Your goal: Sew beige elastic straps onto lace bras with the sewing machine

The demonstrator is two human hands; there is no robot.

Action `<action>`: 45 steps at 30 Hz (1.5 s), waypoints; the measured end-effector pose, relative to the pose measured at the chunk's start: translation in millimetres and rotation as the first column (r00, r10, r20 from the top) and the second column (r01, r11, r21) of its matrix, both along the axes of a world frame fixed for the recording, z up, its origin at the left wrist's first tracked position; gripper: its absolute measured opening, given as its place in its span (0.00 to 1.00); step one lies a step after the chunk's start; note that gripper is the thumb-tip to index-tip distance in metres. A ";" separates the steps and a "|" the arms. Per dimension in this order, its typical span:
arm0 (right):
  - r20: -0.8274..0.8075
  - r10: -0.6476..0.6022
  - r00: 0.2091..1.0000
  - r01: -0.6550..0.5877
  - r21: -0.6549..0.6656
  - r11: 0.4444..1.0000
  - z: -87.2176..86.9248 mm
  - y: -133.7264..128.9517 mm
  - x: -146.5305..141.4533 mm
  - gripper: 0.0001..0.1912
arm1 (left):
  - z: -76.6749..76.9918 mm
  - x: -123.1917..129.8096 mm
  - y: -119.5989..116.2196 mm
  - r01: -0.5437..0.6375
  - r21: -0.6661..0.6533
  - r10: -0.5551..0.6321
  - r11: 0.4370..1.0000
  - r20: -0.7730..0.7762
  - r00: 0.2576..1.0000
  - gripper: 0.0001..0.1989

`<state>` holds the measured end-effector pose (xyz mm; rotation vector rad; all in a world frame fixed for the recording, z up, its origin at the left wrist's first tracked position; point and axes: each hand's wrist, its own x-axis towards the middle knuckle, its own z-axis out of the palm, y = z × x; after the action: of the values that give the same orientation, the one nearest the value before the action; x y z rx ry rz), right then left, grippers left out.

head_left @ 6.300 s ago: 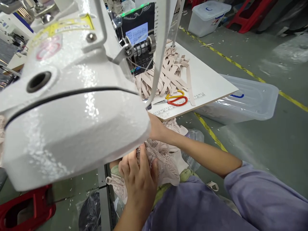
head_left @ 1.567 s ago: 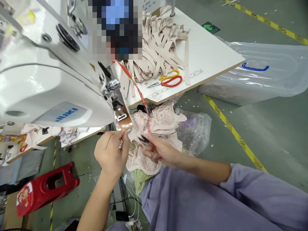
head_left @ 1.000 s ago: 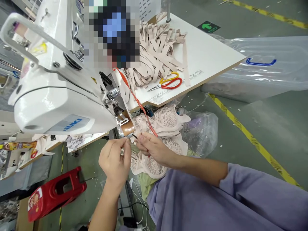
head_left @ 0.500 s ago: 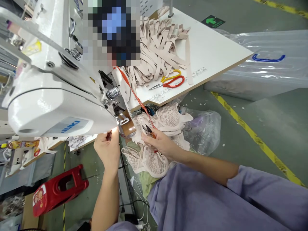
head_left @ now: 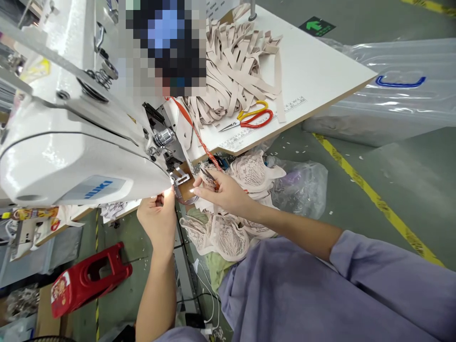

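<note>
Beneath the head of the white sewing machine (head_left: 53,161), my left hand (head_left: 158,221) is closed in a pinch close to the lit needle area; its fingertips are partly hidden and I cannot make out what they hold. My right hand (head_left: 226,192) is closed around small thread snips (head_left: 207,176) with dark blades, its fingertips near the machine's front edge. A red cord (head_left: 194,130) runs from the machine down to the snips. Beige lace bras (head_left: 230,235) hang below and behind my right hand, over my lap and the table edge.
On the white tabletop (head_left: 320,71) lie a heap of beige straps (head_left: 231,71) and scissors (head_left: 254,116) with red and yellow handles. A clear plastic bin (head_left: 399,102) and plastic bag (head_left: 302,194) are at right. A red stool (head_left: 90,278) lies on the floor at left.
My right hand has moved up and left toward the machine with the snips, slackening the red cord's lower end. My left hand stays in nearly the same place.
</note>
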<state>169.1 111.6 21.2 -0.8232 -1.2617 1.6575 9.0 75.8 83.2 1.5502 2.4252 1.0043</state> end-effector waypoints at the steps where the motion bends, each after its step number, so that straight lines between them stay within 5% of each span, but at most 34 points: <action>1: 0.023 -0.016 1.000 0.015 0.038 0.999 0.4 2.8 -1.9 0.08 | 0.7 0.3 0.2 0.002 -0.001 -0.002 1.000 -0.006 1.000 0.17; 8: 0.246 -0.220 0.944 0.086 0.460 0.884 3.5 21.9 -23.7 0.06 | 1.7 1.4 1.5 0.032 0.006 -0.032 0.999 0.007 0.999 0.18; 17: 0.234 -0.413 0.880 0.078 0.787 0.613 -5.6 34.6 -34.2 0.14 | 2.6 0.1 0.7 0.014 0.009 -0.014 1.000 0.036 0.999 0.13; 23: 0.283 -0.410 0.867 0.019 0.804 0.595 -7.5 40.7 -38.4 0.10 | -8.3 -7.6 -1.9 0.056 0.054 -0.049 0.997 -0.126 0.991 0.15; 26: 0.293 -0.296 0.909 -0.008 0.723 0.691 -4.8 37.2 -25.1 0.06 | -17.3 -16.5 -13.4 0.242 0.169 -0.165 0.955 -0.374 0.913 0.09; 29: 0.323 0.103 0.941 -0.242 0.428 0.871 -3.9 21.5 11.9 0.10 | -22.4 -21.5 -23.5 0.611 0.142 -0.412 0.779 -0.619 0.669 0.12; 30: 0.302 0.296 0.906 -0.382 0.286 0.879 -5.5 14.9 28.5 0.11 | -22.5 -21.5 -24.4 0.709 0.082 -0.504 0.700 -0.648 0.571 0.13; 32: 0.190 0.571 0.799 -0.590 0.060 0.805 -12.9 4.7 63.6 0.12 | -20.6 -20.2 -21.5 0.825 -0.028 -0.647 0.565 -0.635 0.422 0.15; 34: 0.064 0.589 0.805 -0.585 -0.077 0.808 -24.7 2.5 94.2 0.17 | -17.9 -20.0 -14.0 0.859 -0.047 -0.693 0.511 -0.613 0.379 0.14; 37: -0.022 0.288 0.957 -0.284 -0.265 0.921 -41.3 10.4 114.7 0.23 | -17.7 -22.6 -3.3 0.830 0.053 -0.641 0.556 -0.607 0.469 0.10; 40: -0.048 0.031 0.998 -0.045 -0.347 0.937 -45.0 10.3 96.4 0.23 | -24.3 -19.8 -1.4 0.721 0.127 -0.549 0.681 -0.563 0.618 0.05; 43: -0.253 0.201 0.946 -0.296 -0.428 0.854 -34.0 -6.6 54.5 0.25 | -31.9 -6.2 -7.3 0.538 0.147 -0.435 0.830 -0.434 0.789 0.04; 45: -0.411 0.264 0.872 -0.443 -0.437 0.783 -23.1 -20.1 26.9 0.24 | -34.6 5.7 -12.4 0.437 0.186 -0.361 0.880 -0.336 0.870 0.06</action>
<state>196.1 91.5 -1.9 -0.5856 -0.7594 2.4033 14.7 63.4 48.7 2.3233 2.0399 1.0959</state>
